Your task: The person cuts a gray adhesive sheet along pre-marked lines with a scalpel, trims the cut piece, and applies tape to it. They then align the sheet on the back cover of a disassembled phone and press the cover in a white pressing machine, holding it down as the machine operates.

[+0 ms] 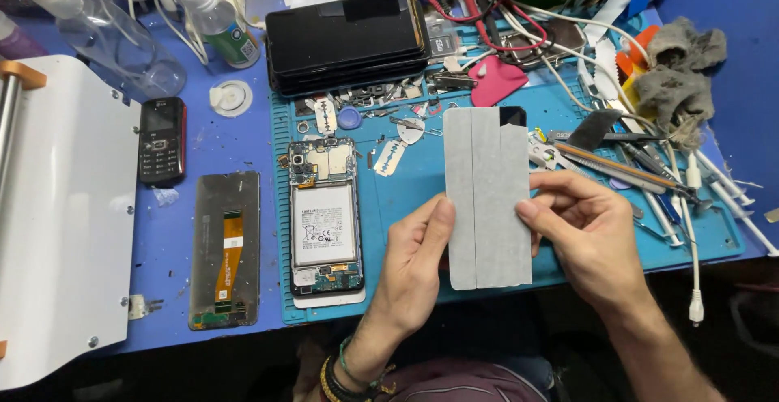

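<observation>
While both hands' fingers pinch a taped grey panel [488, 197], teal repair mat [406, 199] beneath, cluttered blue bench [235, 138].

phone repair workshop; opened phone [325, 225], blue work mat [406, 191], tools

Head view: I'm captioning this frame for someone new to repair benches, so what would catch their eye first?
First, the flat grey panel with strips across its back, held upright at centre between the left hand and the right hand. Next, the opened phone with its battery showing, lying on the teal mat just left of the hands. Beside it, on the blue table, lies a detached screen with an orange ribbon cable.
</observation>
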